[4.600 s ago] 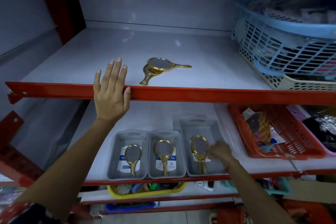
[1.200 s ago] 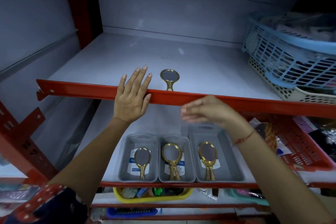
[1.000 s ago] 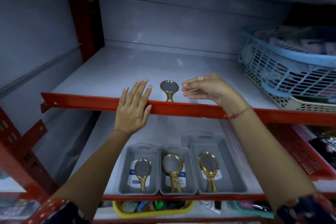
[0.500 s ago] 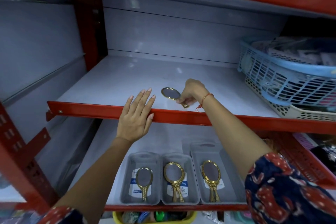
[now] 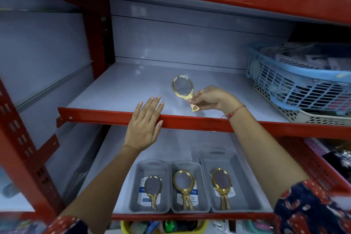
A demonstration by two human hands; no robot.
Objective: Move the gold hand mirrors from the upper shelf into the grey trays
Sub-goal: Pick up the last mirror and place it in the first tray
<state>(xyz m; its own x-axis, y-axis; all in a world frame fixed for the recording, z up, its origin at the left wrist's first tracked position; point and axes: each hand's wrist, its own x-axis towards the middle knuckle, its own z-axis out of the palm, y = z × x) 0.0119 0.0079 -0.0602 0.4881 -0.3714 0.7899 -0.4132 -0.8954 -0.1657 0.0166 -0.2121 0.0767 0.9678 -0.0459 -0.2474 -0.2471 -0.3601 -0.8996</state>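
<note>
My right hand (image 5: pixel 212 99) pinches the handle of a gold hand mirror (image 5: pixel 183 87) and holds it tilted just above the upper shelf (image 5: pixel 117 91), glass facing me. My left hand (image 5: pixel 145 125) rests flat on the shelf's red front rail, fingers spread, holding nothing. On the lower shelf stand three grey trays side by side: the left tray (image 5: pixel 136 186) holds one gold mirror (image 5: pixel 152 189), the middle tray (image 5: pixel 202 188) and the larger right tray (image 5: pixel 245 182) each hold gold mirrors (image 5: pixel 183 182) (image 5: pixel 221 181), stacked, handles toward me.
A blue lattice basket (image 5: pixel 296 85) full of packets sits on a cream basket (image 5: pixel 313 118) at the upper shelf's right end. Red uprights (image 5: pixel 22 138) frame the left side. A red basket (image 5: pixel 315 161) stands right of the trays, a yellow bin (image 5: pixel 165 228) below.
My right hand rose from the trays to the upper shelf, took the last mirror by its handle and lifted it off the surface. My left hand stayed on the rail.
</note>
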